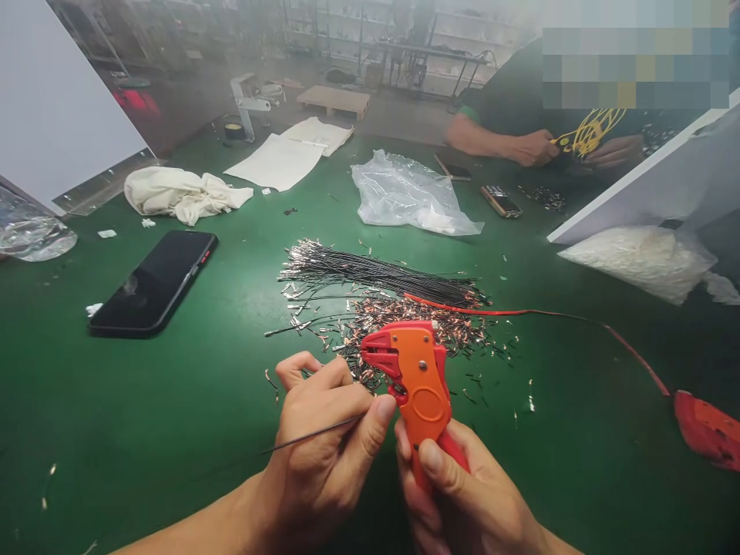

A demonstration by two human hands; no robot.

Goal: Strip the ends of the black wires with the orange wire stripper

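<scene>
My right hand (pixel 462 493) grips an orange and red wire stripper (pixel 413 374) by its handles, jaws pointing left. My left hand (pixel 324 439) pinches a thin black wire (pixel 309 436) between thumb and fingers, its end close to the stripper's jaws. Just beyond my hands lies a bundle of black wires (pixel 381 274) with bare metal ends. A heap of cut bits and stripped scraps (pixel 416 320) is spread across the green table (pixel 173 416).
A black phone (pixel 156 281) lies at the left, a white cloth (pixel 182 193) behind it. A clear plastic bag (pixel 405 193), white papers (pixel 286 154) and another phone (pixel 501 200) sit farther back. A red cord (pixel 578 320) runs right. Another person's hands (pixel 537 146) work at far right.
</scene>
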